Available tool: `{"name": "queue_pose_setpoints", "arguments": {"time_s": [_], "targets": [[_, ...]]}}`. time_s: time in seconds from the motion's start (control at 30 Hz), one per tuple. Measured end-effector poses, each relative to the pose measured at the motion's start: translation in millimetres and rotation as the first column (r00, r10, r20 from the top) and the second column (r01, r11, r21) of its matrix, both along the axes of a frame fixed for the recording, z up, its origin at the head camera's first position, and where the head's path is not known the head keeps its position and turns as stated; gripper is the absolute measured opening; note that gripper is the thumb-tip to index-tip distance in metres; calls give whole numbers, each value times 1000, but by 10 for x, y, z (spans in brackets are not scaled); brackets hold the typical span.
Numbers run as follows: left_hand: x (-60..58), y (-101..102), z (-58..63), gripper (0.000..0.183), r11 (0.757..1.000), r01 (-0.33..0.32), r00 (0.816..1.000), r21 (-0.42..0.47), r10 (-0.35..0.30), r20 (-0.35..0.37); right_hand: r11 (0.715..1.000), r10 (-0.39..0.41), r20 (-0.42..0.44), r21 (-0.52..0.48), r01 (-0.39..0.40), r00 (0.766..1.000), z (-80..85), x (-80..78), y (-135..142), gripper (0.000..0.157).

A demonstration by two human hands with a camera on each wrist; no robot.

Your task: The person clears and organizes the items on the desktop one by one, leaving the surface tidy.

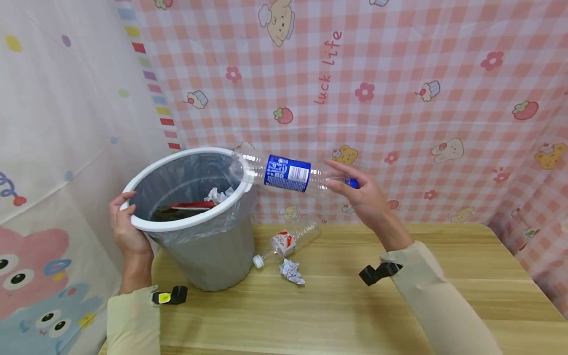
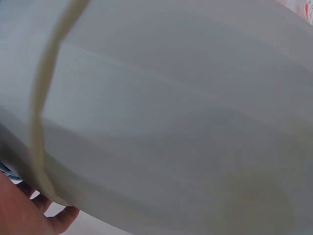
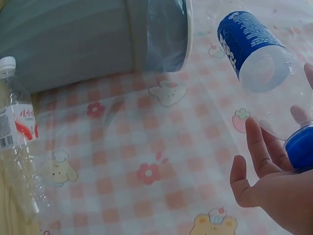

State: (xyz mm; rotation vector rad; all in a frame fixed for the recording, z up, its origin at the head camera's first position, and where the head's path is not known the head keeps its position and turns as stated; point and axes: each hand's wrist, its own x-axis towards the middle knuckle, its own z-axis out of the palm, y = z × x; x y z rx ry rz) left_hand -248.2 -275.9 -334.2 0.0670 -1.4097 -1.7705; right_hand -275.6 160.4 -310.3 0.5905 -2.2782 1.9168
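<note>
My right hand (image 1: 369,201) holds a clear plastic bottle (image 1: 287,172) by its neck end, near the blue cap (image 3: 299,149). The bottle, with its blue label, slants in the air, and in the head view its base overlaps the right rim of a grey trash bin (image 1: 213,261). On the bin's left side, my left hand (image 1: 132,236) grips the white rim, fingers curled over it. A plastic liner covers the inside, where crumpled paper (image 1: 217,195) and a red and dark green item (image 1: 186,209) lie. The left wrist view shows mostly the bin's wall.
A second clear bottle (image 1: 284,242), with a white cap and a red and white label, lies on the wooden table (image 1: 328,315) right of the bin. Crumpled paper (image 1: 291,271) lies in front of it. A checked cloth (image 1: 399,128) hangs behind.
</note>
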Motion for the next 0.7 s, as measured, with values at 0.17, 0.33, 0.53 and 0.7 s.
{"name": "queue_pose_setpoints", "arguments": {"time_s": [0.17, 0.33, 0.53, 0.7], "targets": [[1, -1, 2, 33, 1000, -6, 1000, -4, 6, 5, 1000, 27, -29, 5, -26, 999, 84, -11, -115, 52], [7, 1, 4, 34, 1000, -7, 1000, -5, 7, 8, 997, 73, -63, 0, -73, 995, 173, -32, -271, 51], [5, 5, 3, 34, 1000, -9, 1000, 0, 9, 12, 996, 93, -69, 2, -93, 993, 258, -43, -442, 49], [3, 3, 8, 34, 1000, -8, 1000, 5, 8, 8, 995, 101, -62, 24, -99, 993, 324, -40, -578, 50]]}}
